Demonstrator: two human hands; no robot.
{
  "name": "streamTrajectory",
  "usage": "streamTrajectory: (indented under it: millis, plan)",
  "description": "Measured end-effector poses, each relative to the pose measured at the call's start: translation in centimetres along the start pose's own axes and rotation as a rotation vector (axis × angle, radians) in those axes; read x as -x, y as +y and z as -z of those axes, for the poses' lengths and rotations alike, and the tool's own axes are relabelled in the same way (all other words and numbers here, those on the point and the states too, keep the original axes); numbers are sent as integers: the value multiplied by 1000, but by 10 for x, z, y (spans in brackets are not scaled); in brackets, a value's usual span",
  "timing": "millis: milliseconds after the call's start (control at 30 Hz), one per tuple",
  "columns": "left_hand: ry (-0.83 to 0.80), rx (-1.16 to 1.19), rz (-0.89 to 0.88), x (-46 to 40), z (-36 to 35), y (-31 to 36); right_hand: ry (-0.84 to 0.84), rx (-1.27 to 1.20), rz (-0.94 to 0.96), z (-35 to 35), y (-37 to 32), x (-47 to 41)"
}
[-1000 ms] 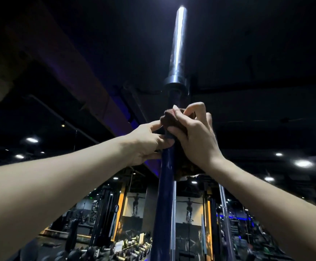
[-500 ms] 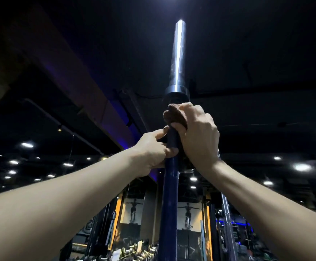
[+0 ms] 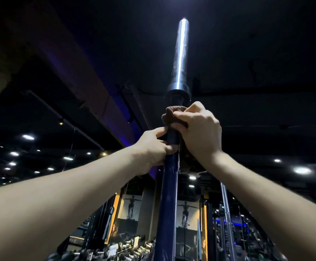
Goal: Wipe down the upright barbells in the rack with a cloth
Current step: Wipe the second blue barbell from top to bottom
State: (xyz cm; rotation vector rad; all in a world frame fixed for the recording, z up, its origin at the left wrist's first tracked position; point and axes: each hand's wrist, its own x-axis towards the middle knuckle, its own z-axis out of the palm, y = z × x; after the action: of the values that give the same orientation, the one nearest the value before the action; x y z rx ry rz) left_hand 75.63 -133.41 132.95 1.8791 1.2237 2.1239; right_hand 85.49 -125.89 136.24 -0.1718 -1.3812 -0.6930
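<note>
My right hand (image 3: 200, 132) has slid the cloth (image 3: 174, 116) higher, just under the collar (image 3: 177, 95). Left hand (image 3: 153, 147) grips the bar (image 3: 167, 204) just below

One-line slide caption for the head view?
Right hand wraps a brown cloth round the upright blue barbell below its collar; left hand grips the shaft.

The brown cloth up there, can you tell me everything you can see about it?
The brown cloth looks fuzzy, like towelling. It is bunched around the upright barbell, just under the silver collar. The right hand grips it against the bar, and a loose end hangs behind that wrist. The left hand holds the bar just below.
</note>
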Motion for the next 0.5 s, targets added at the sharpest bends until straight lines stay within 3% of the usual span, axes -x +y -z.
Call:
streamTrajectory:
  millis: [167, 267, 500]
  plan:
    - [20, -15, 4, -3, 3, -2, -62, 25, -137, -12, -4, -54]
    - [9, -16, 11, -2, 4, -4, -104, 106, -87, -15, -7, -34]
    - [-134, -88, 65, 8, 11, -2, -170, -2, 12, 1, 0, -4]
